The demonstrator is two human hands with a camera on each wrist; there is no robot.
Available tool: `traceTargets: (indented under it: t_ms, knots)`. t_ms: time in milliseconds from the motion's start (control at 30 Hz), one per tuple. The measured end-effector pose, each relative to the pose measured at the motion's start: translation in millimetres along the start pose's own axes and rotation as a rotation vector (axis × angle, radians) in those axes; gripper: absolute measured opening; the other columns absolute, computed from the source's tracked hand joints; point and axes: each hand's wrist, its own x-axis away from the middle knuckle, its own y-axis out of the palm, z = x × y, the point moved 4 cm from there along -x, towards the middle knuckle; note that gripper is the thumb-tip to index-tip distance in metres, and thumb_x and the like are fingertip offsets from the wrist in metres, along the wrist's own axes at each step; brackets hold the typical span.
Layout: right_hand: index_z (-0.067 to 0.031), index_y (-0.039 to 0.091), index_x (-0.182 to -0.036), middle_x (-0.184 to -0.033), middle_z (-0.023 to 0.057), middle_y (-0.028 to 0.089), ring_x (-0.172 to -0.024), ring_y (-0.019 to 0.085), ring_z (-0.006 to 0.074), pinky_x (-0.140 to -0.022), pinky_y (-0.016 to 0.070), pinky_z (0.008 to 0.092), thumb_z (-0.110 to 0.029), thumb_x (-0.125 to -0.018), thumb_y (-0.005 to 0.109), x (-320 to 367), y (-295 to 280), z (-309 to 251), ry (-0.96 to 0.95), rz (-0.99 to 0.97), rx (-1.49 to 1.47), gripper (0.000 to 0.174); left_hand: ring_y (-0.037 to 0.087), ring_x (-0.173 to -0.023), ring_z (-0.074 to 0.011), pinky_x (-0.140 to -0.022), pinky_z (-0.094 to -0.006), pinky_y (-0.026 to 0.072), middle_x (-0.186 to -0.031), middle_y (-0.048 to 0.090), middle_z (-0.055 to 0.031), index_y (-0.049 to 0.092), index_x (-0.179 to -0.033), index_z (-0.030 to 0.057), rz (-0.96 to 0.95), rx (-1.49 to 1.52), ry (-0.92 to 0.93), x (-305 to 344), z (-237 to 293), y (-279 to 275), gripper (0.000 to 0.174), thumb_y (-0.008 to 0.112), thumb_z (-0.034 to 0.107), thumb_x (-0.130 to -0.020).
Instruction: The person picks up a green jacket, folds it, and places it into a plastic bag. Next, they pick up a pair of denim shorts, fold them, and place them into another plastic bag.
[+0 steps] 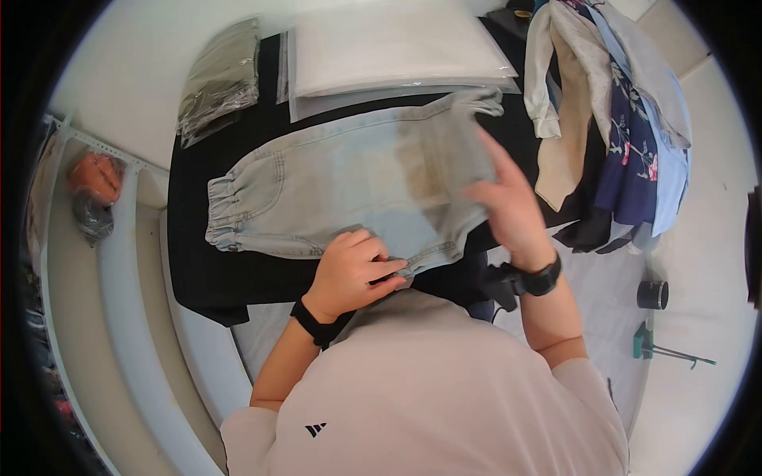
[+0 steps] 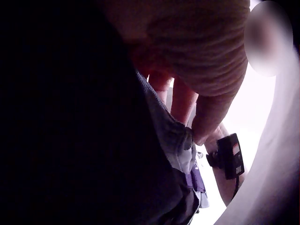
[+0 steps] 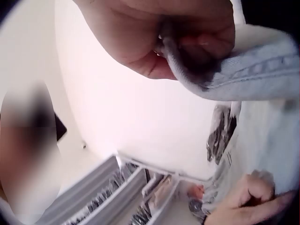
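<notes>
A pair of light-blue jeans (image 1: 333,170) with a gathered elastic waist lies lengthwise across a black-covered table (image 1: 198,278), waist to the left. At the near edge of the legs, my left hand (image 1: 353,274) pinches the denim between thumb and fingers. My right hand (image 1: 512,206), blurred in the head view, is at the leg end on the right. The right wrist view shows this right hand (image 3: 159,37) gripping a raised fold of denim (image 3: 253,77). Dark shadow covers much of the left wrist view, where fingers (image 2: 183,101) meet the denim edge.
Behind the jeans lies a stack of clear plastic bags (image 1: 397,47); a bagged garment (image 1: 222,79) sits at the back left. Several loose clothes (image 1: 611,119) hang over the right side. White shelving (image 1: 119,262) stands at left, and a black cup-like container (image 1: 652,294) at right.
</notes>
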Motion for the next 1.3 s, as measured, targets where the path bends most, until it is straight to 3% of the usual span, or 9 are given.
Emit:
traceTargets:
  t_ms: [100,333,567,633,700,967,1067,1133,1300]
  knots:
    - [-0.0037,0.031,-0.14,-0.116,0.0188,0.056,-0.105,0.056,0.0233,-0.085,0.0447,0.0306,0.001,-0.071,0.055,-8,56,20,-0.109,-0.196,0.505,0.073,0.048,-0.067,-0.0212,-0.059,-0.0324,0.0394,-0.073,0.053,-0.0013,0.07,-0.082,0.0097,-0.016,0.042,-0.011,0,1,-3,0.023,0.074,0.021,-0.063]
    - [-0.0054,0.036,-0.137,-0.087,0.0142,0.056,-0.077,0.056,0.0264,-0.071,0.0457,0.0338,-0.005,-0.073,0.06,-6,82,64,0.129,-0.347,0.593,0.068,0.051,-0.071,-0.0222,-0.065,-0.0324,0.0436,-0.076,0.057,-0.0029,0.069,-0.081,0.0068,0.02,0.11,-0.041,9,-3,-11,0.021,0.073,0.019,-0.064]
    - [-0.0057,0.052,-0.126,-0.102,0.0058,0.061,-0.09,0.055,0.0104,-0.08,0.0459,0.0242,-0.001,-0.087,0.054,5,45,48,0.095,-0.454,0.217,0.04,0.054,-0.068,-0.0233,-0.061,-0.0332,0.0436,-0.073,0.06,-0.0044,0.066,-0.075,0.0043,0.07,0.182,-0.066,17,1,-20,0.011,0.069,0.009,-0.066]
    - [-0.0048,0.054,-0.123,-0.111,0.0103,0.061,-0.102,0.056,0.0173,-0.087,0.0447,0.029,0.0,-0.086,0.054,6,34,39,-0.008,-0.41,0.279,0.037,0.054,-0.062,-0.0239,-0.057,-0.033,0.0426,-0.068,0.059,-0.0063,0.064,-0.071,0.0031,0.263,0.213,-0.171,28,-2,-34,0.004,0.066,0.003,-0.068]
    - [-0.0047,0.055,-0.122,-0.119,0.0123,0.058,-0.113,0.052,0.0269,-0.096,0.0397,0.0361,-0.003,-0.084,0.057,19,37,31,-0.408,-0.415,0.754,0.038,0.053,-0.058,-0.0239,-0.054,-0.0325,0.0417,-0.066,0.058,-0.0082,0.062,-0.068,0.002,0.293,0.138,-0.22,36,-5,-47,0.004,0.064,0.0,-0.07]
    - [-0.0092,0.047,-0.128,-0.137,0.0071,0.043,-0.127,0.04,0.0251,-0.104,0.0308,0.0425,-0.017,-0.08,0.064,45,72,56,-0.551,-0.466,1.204,0.051,0.051,-0.061,-0.0148,-0.057,-0.0262,0.0401,-0.068,0.056,-0.006,0.06,-0.071,-0.0011,0.802,-0.233,-0.799,83,-31,-106,0.014,0.056,0.003,-0.084]
    - [-0.0082,0.046,-0.128,-0.14,0.0082,0.04,-0.129,0.038,0.027,-0.104,0.0302,0.0435,-0.016,-0.078,0.065,40,71,51,-0.502,-0.521,1.18,0.054,0.05,-0.063,-0.0117,-0.059,-0.0244,0.0403,-0.073,0.057,-0.0053,0.053,-0.102,-0.0023,0.841,-0.336,-0.922,107,-42,-115,0.024,0.058,0.017,-0.089]
    - [-0.0074,0.049,-0.124,-0.135,0.0103,0.043,-0.124,0.041,0.0283,-0.1,0.034,0.043,-0.016,-0.076,0.067,33,71,45,-0.465,-0.525,1.096,0.052,0.053,-0.064,-0.0122,-0.063,-0.0241,0.0431,-0.076,0.058,-0.0074,0.028,-0.133,-0.0043,0.781,-0.233,-1.158,124,-54,-116,0.065,0.06,0.031,-0.089]
    - [-0.0067,0.05,-0.121,-0.125,0.0142,0.046,-0.114,0.045,0.0312,-0.093,0.0377,0.0426,-0.017,-0.073,0.07,26,93,49,-0.507,-0.426,1.056,0.054,0.056,-0.064,-0.0133,-0.062,-0.0237,0.0466,-0.081,0.06,-0.0103,0.021,-0.139,-0.0042,0.866,0.055,-1.285,116,-58,-119,0.077,0.064,0.033,-0.086]
